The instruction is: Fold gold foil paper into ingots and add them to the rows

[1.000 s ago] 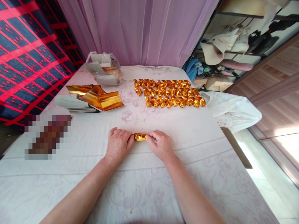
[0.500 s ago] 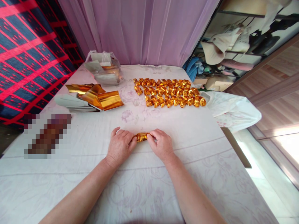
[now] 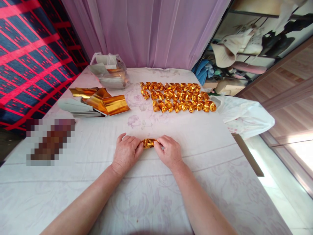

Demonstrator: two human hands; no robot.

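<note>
One left hand (image 3: 127, 151), one right hand (image 3: 170, 151), one gold strip (image 3: 148, 143), three rows of folded gold pieces (image 3: 185, 106), seemingly over twenty, at least three gold sheets (image 3: 117, 104), one clear bag (image 3: 114, 62), one white bag (image 3: 251, 114)

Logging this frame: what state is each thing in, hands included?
Foil strip: creased, held at both ends
Left hand: closed on the strip's left end
Right hand: closed on its right end
Folded gold pieces: set out in three rows
Gold sheets: loose, overlapping
Clear bag: filled, crumpled
Purple curtain: hanging in folds
</note>
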